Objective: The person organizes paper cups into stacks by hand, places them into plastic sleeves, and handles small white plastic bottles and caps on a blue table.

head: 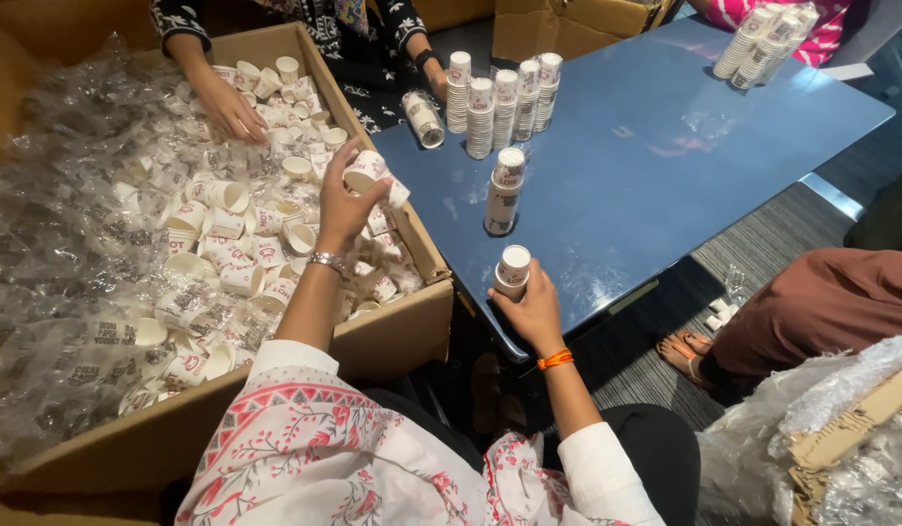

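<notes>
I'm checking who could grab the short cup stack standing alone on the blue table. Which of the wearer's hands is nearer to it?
Right. The right hand is just below the lone cup stack; the left hand is over the cardboard box.

Bright overhead light, glossy table [665,146] glare

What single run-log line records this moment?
left hand: holds white paper cup over cardboard box | right hand: grips short cup stack at blue table edge
</notes>
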